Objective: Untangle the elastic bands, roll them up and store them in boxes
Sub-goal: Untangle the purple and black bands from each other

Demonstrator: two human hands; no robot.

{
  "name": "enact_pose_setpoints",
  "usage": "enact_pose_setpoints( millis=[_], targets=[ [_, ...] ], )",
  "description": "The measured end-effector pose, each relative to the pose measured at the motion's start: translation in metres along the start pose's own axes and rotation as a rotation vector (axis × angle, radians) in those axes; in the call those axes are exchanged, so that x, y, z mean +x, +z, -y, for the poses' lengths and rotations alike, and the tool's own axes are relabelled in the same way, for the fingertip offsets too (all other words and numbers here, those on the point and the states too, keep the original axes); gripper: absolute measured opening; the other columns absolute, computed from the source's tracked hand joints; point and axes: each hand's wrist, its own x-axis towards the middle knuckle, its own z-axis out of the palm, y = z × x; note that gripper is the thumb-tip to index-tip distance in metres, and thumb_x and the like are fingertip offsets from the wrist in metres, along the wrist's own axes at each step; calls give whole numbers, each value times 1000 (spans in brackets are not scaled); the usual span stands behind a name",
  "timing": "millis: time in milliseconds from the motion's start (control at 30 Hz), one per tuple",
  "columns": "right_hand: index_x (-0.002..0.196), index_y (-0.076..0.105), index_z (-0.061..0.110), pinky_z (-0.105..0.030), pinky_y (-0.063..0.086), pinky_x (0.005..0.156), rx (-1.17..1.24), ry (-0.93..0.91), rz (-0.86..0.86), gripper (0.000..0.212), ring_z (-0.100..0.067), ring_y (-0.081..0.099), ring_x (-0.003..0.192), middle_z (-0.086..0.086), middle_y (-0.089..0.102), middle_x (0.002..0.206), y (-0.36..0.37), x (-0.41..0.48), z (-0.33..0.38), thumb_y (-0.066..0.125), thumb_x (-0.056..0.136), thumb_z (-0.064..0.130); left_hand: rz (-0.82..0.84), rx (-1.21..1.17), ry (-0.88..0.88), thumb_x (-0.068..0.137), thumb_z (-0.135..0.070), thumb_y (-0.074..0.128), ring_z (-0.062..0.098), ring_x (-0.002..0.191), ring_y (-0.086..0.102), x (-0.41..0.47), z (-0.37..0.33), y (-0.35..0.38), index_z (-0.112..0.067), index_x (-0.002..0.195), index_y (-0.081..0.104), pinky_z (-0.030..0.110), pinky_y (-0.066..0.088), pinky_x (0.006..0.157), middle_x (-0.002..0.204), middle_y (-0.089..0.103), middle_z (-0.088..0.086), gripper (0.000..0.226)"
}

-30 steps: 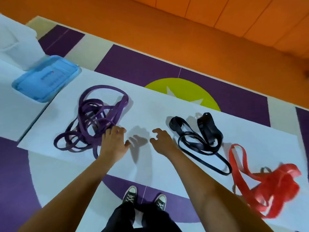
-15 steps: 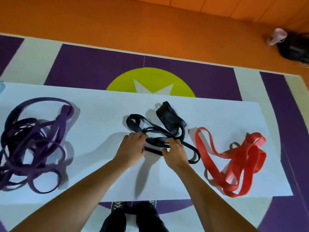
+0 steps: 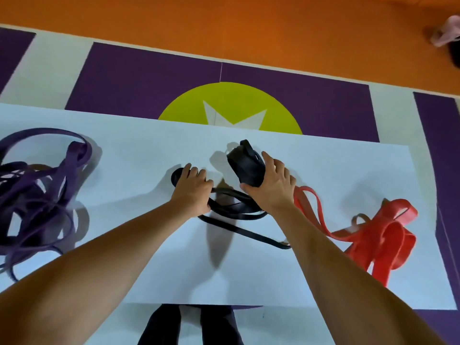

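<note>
A tangle of black elastic bands (image 3: 245, 215) lies in the middle of the white table (image 3: 323, 165). My left hand (image 3: 193, 188) is closed around the thin left loops of this tangle. My right hand (image 3: 270, 185) grips its wide folded black bundle (image 3: 245, 163) and holds it raised a little off the table. A thin black strand trails toward the front right. A purple heap of bands (image 3: 37, 195) lies at the left edge. A red heap of bands (image 3: 373, 235) lies at the right, its near loop just beside my right wrist.
The table's front edge runs just above my legs (image 3: 189, 324). Beyond the far edge lies a floor mat with purple panels and a green circle (image 3: 231, 105), then orange floor. A pink object (image 3: 445, 33) sits at the top right corner.
My view swung right from the purple heap to the black tangle. Both hands moved onto the black bands; my right hand has now taken hold of the wide bundle and lifted it.
</note>
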Motion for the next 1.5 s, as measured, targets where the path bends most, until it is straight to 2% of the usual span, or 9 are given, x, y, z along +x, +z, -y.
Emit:
enact_pose_setpoints(
  millis=[133,400,533,800,1000,1167,1300,1400,1500],
  targets=[
    [160,13,28,-54,39,108,20,-21,201,99,-41,48,130,-12,43,144,9,8,-1,74,84,48,-5,6,81,86,-43,65,30,118,46,-17,4,7,-18,117,66,39,31,107,117,57,3,39],
    [158,23,27,-54,35,109,149,-16,-138,92,-36,42,136,-10,42,149,22,-35,-2,69,84,56,-44,-258,59,92,-39,66,24,119,49,-83,17,8,-25,133,56,36,33,103,107,66,1,44],
    [158,25,21,-56,31,113,235,97,-216,79,-40,38,139,-14,43,146,35,-72,-4,60,92,45,-51,-402,-14,85,-40,64,26,110,53,-129,25,11,-25,115,59,31,29,83,97,60,1,34],
    [148,40,25,-49,37,108,336,240,282,56,-35,51,131,-12,52,143,71,-139,15,37,103,58,137,-697,-227,89,-43,51,20,83,55,-198,35,19,-33,88,56,36,38,80,80,59,-8,11],
    [139,54,17,-33,46,84,542,315,383,51,-29,60,109,-14,63,128,79,-155,36,42,103,51,182,-915,-320,101,-33,47,26,76,60,-227,29,30,-16,97,59,36,38,65,75,61,4,21],
    [131,61,11,-42,45,104,528,279,426,53,-32,56,117,-6,57,111,74,-161,50,34,106,51,251,-1069,-297,102,-31,47,25,89,63,-238,31,39,-21,95,59,34,41,73,91,66,7,17],
    [128,58,18,-37,51,92,711,380,386,46,-28,63,109,-6,64,117,74,-162,71,53,98,53,319,-1313,-213,103,-33,49,11,92,65,-243,17,29,-20,102,67,30,42,86,94,72,-8,22],
    [132,54,12,-39,59,77,918,526,395,43,-27,69,92,-8,68,107,86,-159,73,66,94,28,310,-1485,-221,103,-41,49,13,72,57,-243,8,29,-14,91,57,28,44,72,76,57,-2,30],
    [107,66,2,-32,53,59,1160,656,410,20,-25,65,72,-11,68,85,84,-156,68,71,88,9,143,-1565,-420,108,-31,43,20,84,65,-237,12,35,-21,110,66,31,50,71,98,72,5,25]
  ],
)
